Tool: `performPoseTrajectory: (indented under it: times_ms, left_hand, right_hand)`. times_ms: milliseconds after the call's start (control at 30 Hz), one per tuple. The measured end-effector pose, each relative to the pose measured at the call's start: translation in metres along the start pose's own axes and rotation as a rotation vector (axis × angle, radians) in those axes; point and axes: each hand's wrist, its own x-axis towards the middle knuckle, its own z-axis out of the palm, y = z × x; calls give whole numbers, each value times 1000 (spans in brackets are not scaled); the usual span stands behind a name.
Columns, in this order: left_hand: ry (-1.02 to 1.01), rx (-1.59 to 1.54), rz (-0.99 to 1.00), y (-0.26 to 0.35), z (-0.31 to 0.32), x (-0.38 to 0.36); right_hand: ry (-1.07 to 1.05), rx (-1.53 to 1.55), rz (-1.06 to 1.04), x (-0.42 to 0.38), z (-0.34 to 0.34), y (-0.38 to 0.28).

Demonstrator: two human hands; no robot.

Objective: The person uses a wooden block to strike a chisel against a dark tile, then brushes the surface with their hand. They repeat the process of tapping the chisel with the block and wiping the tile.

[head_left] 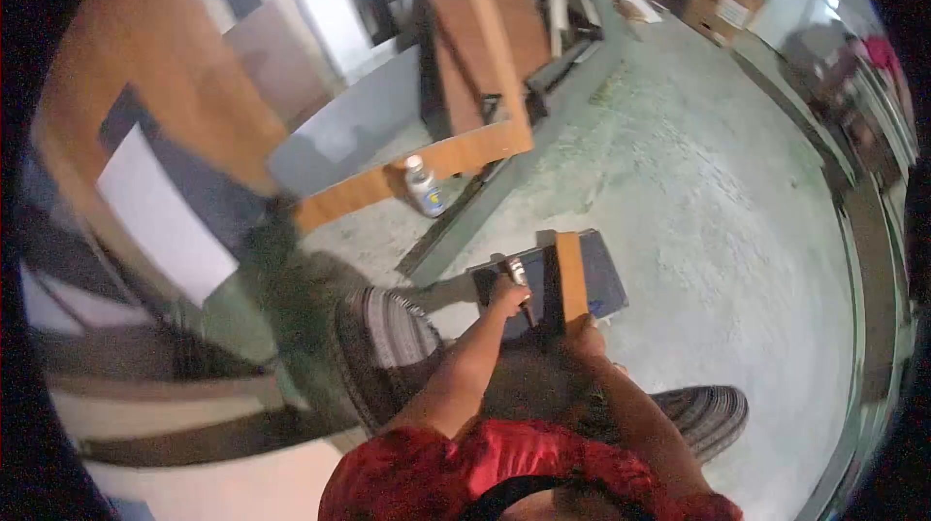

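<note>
Close in front of me, a dark flat panel [606, 274] lies on the floor. An orange-brown wooden strip [570, 274] stands lengthwise over it, and my right hand [585, 339] is closed on the strip's near end. My left hand [508, 296] is wrapped round a tool [518, 272] with a shiny body and a thin dark tip pointing toward me, above the panel's left part. What kind of tool it is, I cannot tell. The tool and the strip are apart.
A white bottle [425, 188] stands beyond the panel, near a wooden frame [465, 150]. Boards and sheets [165, 211] lean at the left. A cardboard box [722, 7] is at the back right, and long metal profiles [873, 259] line the right side.
</note>
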Motion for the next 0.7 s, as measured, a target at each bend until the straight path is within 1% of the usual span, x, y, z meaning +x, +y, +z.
performPoseTrajectory:
  times_ms: [33, 100, 133, 200, 233, 267, 300, 333, 367, 400, 433, 467, 500, 533, 567, 600, 633, 667, 700]
  left_hand:
    - [46, -126, -197, 20, -6, -11]
    - [-56, -168, -144, 14, -11, -11]
    - [-71, -181, -115, 1, -7, 1]
    - [-178, -234, -98, -3, -8, 6]
    - [-161, 49, -108, 1, -13, 7]
    - [-34, -21, 21, -42, -2, 39]
    - [181, 122, 287, -53, 4, 49]
    - [81, 72, 233, -58, -1, 59]
    - [81, 115, 212, -39, -9, 42]
    - [112, 319, 164, 13, -19, -7]
    - [76, 371, 162, 27, -23, -16]
    - [81, 467, 226, 23, -23, -3]
    - [92, 560, 289, 18, -22, 8]
    - [74, 580, 294, 46, -17, -8]
    - [66, 473, 323, 76, -18, -35]
    - [59, 360, 349, 98, -16, -51]
    - [46, 374, 362, 101, -16, -48]
    - [-3, 429, 568, 104, -19, -40]
    - [-62, 477, 779, 107, -20, -30]
  right_hand:
    - [34, 30, 44, 10, 7, 4]
    - [-120, -82, 139, 34, 24, 24]
    - [-70, -32, 218, 27, 17, 27]
    - [-126, -27, 120, 10, -2, 7]
    - [-153, -27, 64, 4, -6, 2]
    - [-124, -20, 34, 10, 5, 10]
    - [-99, -24, -6, 21, 17, 22]
    - [-63, 42, 42, 27, 27, 18]
    - [-32, 104, 81, 34, 33, 15]
    - [-5, 133, 113, 37, 35, 16]
    - [-57, 224, 59, 41, 36, 17]
    - [-110, 313, -3, 42, 37, 17]
    - [-93, 336, 12, 26, 18, 7]
    - [-80, 99, -37, -9, -36, -13]
    - [-58, -142, -84, -29, -65, -27]
    - [-47, -128, -71, -30, -78, -27]
    - [2, -61, -106, -25, -88, -26]
    - [57, 3, -132, -22, -94, -26]
    - [301, 19, -220, 11, -73, -15]
